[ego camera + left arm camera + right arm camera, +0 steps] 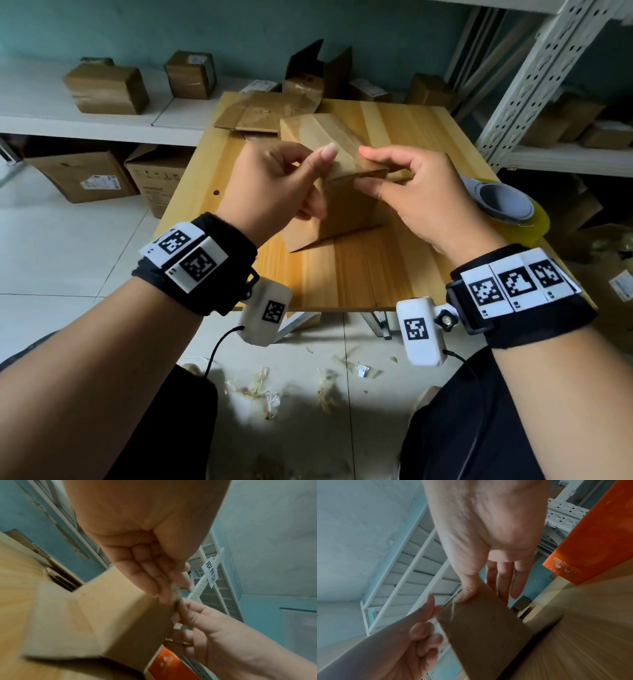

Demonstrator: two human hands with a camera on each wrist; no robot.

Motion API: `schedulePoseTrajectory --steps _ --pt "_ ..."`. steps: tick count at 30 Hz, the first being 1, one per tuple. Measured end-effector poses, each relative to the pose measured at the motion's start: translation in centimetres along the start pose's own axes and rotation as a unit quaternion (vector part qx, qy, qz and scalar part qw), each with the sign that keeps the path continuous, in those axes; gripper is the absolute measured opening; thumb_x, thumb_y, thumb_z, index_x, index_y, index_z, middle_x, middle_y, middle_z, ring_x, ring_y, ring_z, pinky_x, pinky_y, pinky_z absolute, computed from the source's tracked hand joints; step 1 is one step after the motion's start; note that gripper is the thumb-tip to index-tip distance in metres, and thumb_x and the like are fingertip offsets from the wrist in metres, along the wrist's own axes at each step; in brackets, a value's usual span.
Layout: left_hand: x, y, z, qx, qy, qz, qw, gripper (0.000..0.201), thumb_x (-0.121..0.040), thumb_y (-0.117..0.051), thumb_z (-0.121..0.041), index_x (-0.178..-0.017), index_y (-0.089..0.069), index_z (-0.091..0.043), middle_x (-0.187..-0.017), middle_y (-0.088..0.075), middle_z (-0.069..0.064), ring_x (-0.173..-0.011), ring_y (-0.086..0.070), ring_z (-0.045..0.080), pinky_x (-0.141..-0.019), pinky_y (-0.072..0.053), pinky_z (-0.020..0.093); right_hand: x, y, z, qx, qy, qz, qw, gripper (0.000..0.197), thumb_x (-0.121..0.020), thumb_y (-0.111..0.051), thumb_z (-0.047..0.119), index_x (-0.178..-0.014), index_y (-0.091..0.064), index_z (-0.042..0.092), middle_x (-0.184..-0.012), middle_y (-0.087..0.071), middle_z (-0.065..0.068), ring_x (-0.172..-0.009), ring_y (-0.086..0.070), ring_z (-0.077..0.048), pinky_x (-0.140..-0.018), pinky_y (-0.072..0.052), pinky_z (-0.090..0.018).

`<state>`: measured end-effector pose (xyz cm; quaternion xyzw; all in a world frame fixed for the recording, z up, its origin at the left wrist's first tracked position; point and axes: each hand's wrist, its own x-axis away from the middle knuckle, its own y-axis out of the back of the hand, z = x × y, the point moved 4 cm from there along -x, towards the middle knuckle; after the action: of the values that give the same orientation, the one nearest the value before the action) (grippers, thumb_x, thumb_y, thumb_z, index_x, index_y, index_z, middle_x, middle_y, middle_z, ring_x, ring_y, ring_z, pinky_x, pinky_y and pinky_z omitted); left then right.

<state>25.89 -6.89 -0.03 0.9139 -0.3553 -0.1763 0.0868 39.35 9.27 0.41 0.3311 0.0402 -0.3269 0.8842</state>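
Observation:
A brown cardboard box stands in the middle of the wooden table, one top flap raised toward the back. My left hand pinches the near flap's edge, thumb on top and fingers curled beneath. My right hand pinches the same edge just to the right, between thumb and forefinger. In the left wrist view my left hand grips that edge above the box, and the right hand meets it. In the right wrist view my right hand's thumb sits on the flap.
A yellow tape roll in a grey dispenser lies at the table's right edge. Flattened cardboard lies at the back. Shelves left and right hold sealed boxes. An orange printed carton shows beside the box; its exact place is unclear. Scraps litter the floor.

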Motion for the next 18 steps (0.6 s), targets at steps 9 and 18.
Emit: schedulePoseTrajectory --steps 9,18 --pt "-0.4 -0.5 0.6 0.012 0.033 0.011 0.999 0.040 -0.090 -0.080 -0.037 -0.107 -0.062 -0.005 -0.059 -0.072 0.011 -0.050 -0.070 0.022 -0.049 -0.059 0.032 0.1 -0.8 0.7 0.045 0.070 0.026 0.996 0.034 -0.091 -0.081 0.035 -0.123 -0.075 0.026 -0.123 -0.071 0.017 -0.119 -0.063 -0.003 -0.105 -0.053 -0.036" --pt "-4.8 3.9 2.7 0.026 0.056 -0.160 0.985 0.039 -0.080 -0.091 -0.035 -0.106 -0.067 -0.021 -0.093 -0.065 -0.008 -0.079 -0.061 0.004 -0.072 -0.054 0.024 -0.4 -0.8 0.7 0.008 0.067 0.094 0.993 0.024 -0.089 -0.080 0.028 -0.110 -0.074 0.039 -0.119 -0.062 0.034 -0.116 -0.058 0.016 -0.099 -0.042 -0.006"
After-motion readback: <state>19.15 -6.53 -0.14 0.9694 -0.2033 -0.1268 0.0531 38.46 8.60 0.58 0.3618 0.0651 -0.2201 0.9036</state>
